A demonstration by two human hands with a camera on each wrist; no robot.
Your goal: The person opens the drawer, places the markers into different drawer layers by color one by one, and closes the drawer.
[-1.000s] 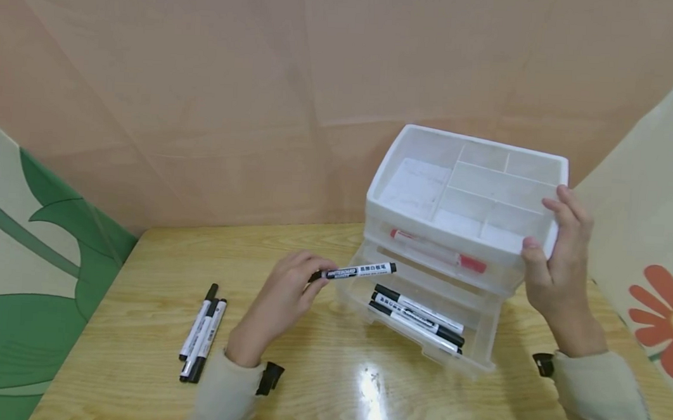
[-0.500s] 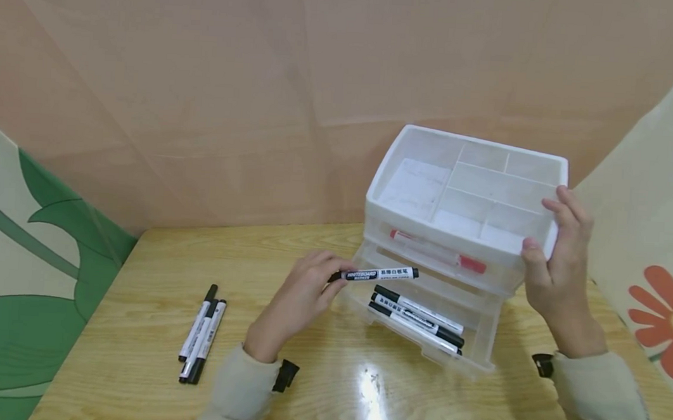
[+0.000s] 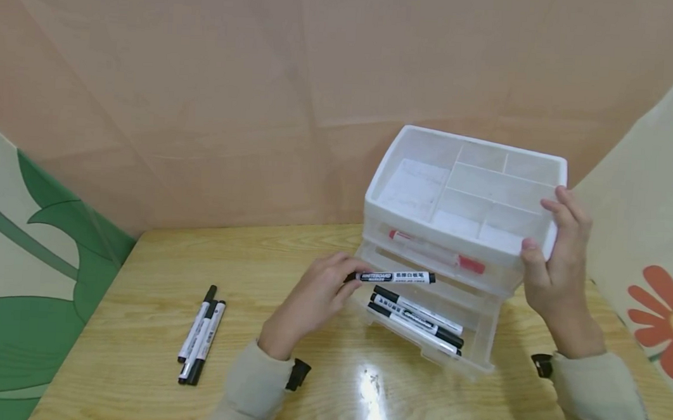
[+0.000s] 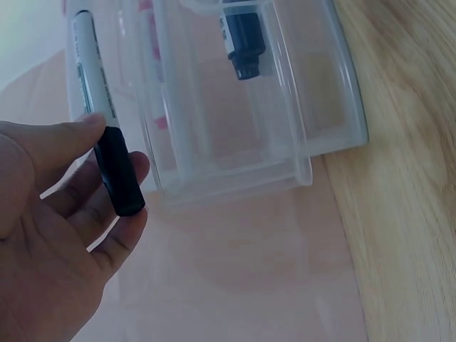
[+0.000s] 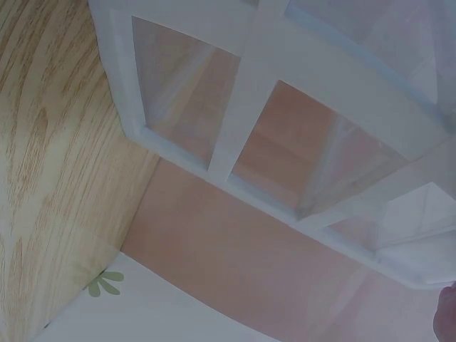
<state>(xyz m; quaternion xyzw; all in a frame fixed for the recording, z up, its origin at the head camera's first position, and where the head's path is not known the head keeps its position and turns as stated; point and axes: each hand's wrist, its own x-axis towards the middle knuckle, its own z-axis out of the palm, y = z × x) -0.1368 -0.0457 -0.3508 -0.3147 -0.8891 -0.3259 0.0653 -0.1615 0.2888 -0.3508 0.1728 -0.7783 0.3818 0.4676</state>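
Observation:
My left hand [image 3: 315,298] pinches a black-and-white whiteboard marker [image 3: 396,277] by its black end, between thumb and fingers. The marker is held almost level above the pulled-out lower drawer [image 3: 486,345] of a small plastic drawer organizer [image 3: 450,227]. Inside that drawer lie three similar markers [image 3: 416,316]. In the left wrist view, the black end of the held marker [image 4: 120,171] lies across the fingers. My right hand [image 3: 558,279] grips the right edge of the organizer's top, thumb in front. Only a fingertip [image 5: 446,313] of it shows in the right wrist view.
A red marker [image 3: 437,250] shows through the organizer's upper drawer, which is pushed in. Three black-and-white markers [image 3: 201,336] lie in a bunch on the left of the wooden table [image 3: 137,301]. A peach backdrop [image 3: 222,102] hangs behind the table.
My left hand has moved right with the marker, from the drawer's left side to over the drawer. The right hand and the organizer have stayed put.

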